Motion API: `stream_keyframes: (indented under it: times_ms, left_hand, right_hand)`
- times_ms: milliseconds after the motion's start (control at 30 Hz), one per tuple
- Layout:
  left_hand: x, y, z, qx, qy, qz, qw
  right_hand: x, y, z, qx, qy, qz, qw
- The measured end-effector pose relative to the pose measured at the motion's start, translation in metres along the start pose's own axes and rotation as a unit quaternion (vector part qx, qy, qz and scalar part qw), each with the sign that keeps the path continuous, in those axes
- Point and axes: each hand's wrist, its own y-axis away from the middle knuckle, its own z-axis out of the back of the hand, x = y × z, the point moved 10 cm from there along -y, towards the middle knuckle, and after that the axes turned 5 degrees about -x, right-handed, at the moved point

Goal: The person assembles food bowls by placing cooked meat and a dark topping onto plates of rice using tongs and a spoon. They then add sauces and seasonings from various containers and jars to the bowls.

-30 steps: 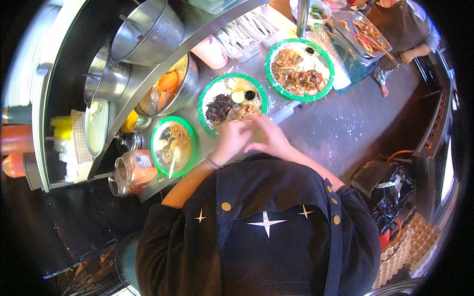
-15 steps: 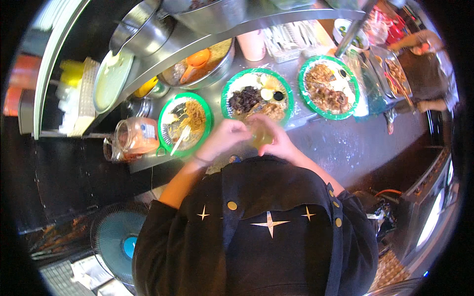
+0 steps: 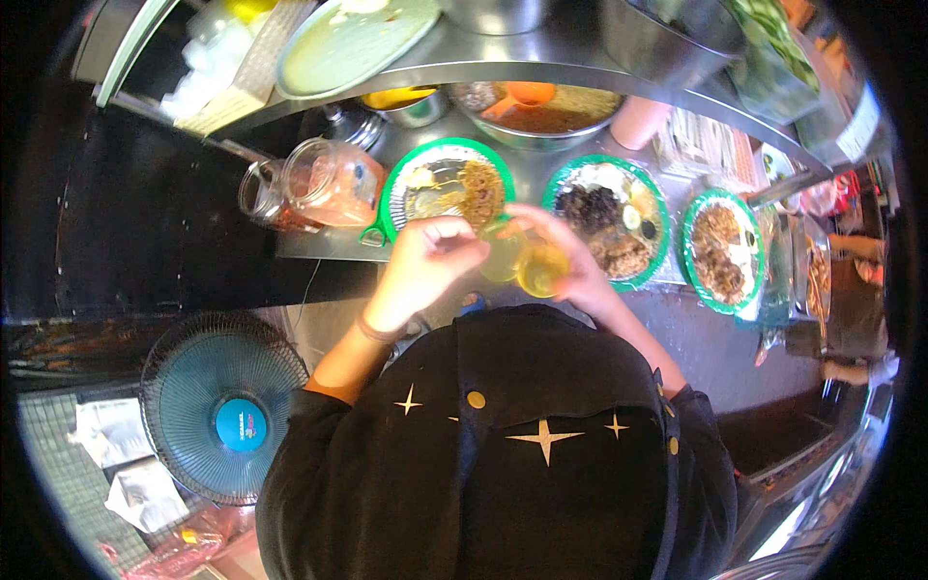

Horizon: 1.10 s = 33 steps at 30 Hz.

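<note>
Yellow and translucent, a small cup of sauce [image 3: 541, 269] sits in the right hand [image 3: 570, 266], whose fingers curl closed around its far side. A second, paler cup [image 3: 503, 259] touches it on the left, and the left hand [image 3: 425, 261] is closed over that one, fingertips pinched at its rim. Both cups hang just above the near edge of the steel counter [image 3: 715, 348], in front of the person's chest.

To do this step well, the cups probably want to stay level and close together, since the liquid looks near the brim; small wrist motions would suit better than a swing of the arms.

Just beyond the hands lie three green-rimmed plates: the left plate [image 3: 391, 198] with noodles, the middle plate [image 3: 657, 208] with dark pieces and white slices, the right plate [image 3: 688, 237] with brown food. A glass jar [image 3: 324, 184] lies tilted to the left of them, and a metal bowl of orange sauce [image 3: 541, 116] stands behind. A curved steel shelf [image 3: 580, 72] overhangs the back, so upward room is short. Open counter shows only to the right, near the hands. A blue fan [image 3: 227, 411] stands low on the left.
</note>
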Motion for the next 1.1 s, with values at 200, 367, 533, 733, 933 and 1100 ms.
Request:
stream_keyframes:
  times_ms: [200, 367, 533, 733, 933, 1100]
  left_hand:
    - [-0.017, 0.032, 0.089, -0.079, 0.15, 0.002, 0.986]
    - [-0.009, 0.059, 0.144, -0.137, 0.078, -0.037, 0.987]
    - [0.013, 0.063, 0.181, -0.163, -0.1, -0.035, 0.981]
    - [0.015, 0.052, 0.213, -0.145, -0.171, -0.085, 0.971]
    - [-0.002, 0.01, 0.37, -0.477, -0.506, -0.154, 0.702]
    - [0.071, -0.058, 0.442, -0.435, -0.531, 0.079, 0.723]
  right_hand:
    - [-0.051, -0.038, -0.066, -0.001, -0.557, -0.234, 0.797]
    - [-0.051, -0.076, -0.113, 0.099, -0.296, -0.181, 0.933]
    - [-0.061, -0.102, -0.15, 0.136, 0.077, -0.086, 0.984]
    - [-0.064, -0.127, -0.18, 0.171, 0.2, 0.018, 0.965]
    - [-0.125, -0.192, -0.185, 0.056, 0.048, -0.088, 0.993]
    - [-0.163, -0.263, -0.213, 0.016, 0.08, -0.02, 0.996]
